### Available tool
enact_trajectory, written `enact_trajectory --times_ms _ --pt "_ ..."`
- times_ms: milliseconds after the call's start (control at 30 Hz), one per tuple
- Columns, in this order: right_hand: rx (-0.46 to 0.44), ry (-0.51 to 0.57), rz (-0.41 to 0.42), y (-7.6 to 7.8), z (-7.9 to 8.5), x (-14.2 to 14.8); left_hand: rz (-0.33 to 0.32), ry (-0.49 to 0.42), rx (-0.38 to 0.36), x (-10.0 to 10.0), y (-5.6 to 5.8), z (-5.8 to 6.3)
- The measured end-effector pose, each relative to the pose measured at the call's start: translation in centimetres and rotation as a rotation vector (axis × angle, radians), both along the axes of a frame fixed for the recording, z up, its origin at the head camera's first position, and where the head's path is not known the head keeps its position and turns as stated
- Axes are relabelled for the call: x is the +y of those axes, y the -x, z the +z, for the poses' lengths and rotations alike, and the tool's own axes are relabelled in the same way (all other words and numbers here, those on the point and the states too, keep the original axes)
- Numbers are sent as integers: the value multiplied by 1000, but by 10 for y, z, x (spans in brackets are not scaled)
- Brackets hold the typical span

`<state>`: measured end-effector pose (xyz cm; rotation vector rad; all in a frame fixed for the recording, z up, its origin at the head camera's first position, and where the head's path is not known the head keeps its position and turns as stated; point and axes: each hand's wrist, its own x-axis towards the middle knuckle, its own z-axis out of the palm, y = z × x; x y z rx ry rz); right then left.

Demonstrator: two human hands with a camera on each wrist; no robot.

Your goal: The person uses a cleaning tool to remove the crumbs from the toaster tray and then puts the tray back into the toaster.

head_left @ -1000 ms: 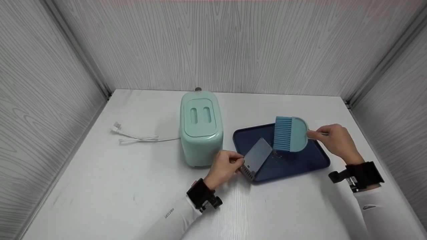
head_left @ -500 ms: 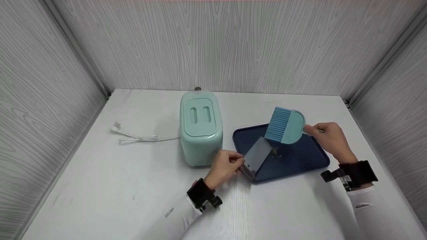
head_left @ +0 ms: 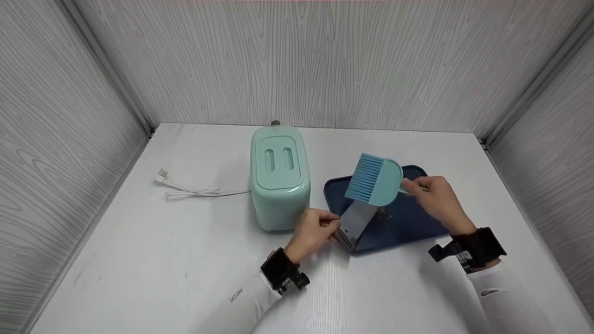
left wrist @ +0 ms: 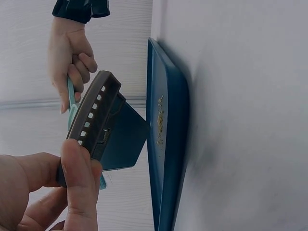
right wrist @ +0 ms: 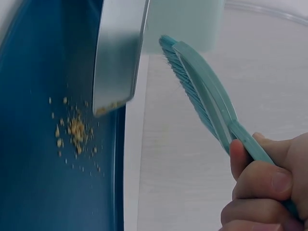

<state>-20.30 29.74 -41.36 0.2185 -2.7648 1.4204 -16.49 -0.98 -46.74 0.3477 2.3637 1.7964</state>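
Note:
My left hand [head_left: 312, 234] pinches the dark slotted end of a toaster's metal crumb tray [head_left: 358, 218]. The crumb tray slants down, its far edge at the floor of a navy serving tray [head_left: 408, 227]. Crumbs [right wrist: 77, 131] lie scattered on the navy tray beside that edge, and a few cling along the lip. With my right hand [head_left: 436, 199] I grip the handle of a teal brush [head_left: 390, 183]. Its blue bristles [head_left: 365, 178] hang over the crumb tray's upper part, apart from it in the right wrist view. The brush hides part of both trays in the head view.
A mint-green toaster [head_left: 280, 185] with a lid on top stands just left of the navy tray, close to my left hand. Its white cord [head_left: 199, 192] and plug [head_left: 162, 174] lie on the table to the left. Wood-grain panels [head_left: 297, 65] enclose the table.
My right hand has moved the brush left, from over the navy tray to above the crumb tray, tilting it on the way. The left hand and the crumb tray have stayed in place.

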Motion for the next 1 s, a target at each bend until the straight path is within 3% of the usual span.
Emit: enact_trajectory --times_ms 433,700,1000 --pt "73 -97 40 -16 1 -15 5 7 -23 0 -1 3" --pt "145 -176 10 -10 -3 -6 -5 2 -20 0 -2 2" --pt "114 -199 -51 0 -7 6 -14 13 45 -1 -2 -1"
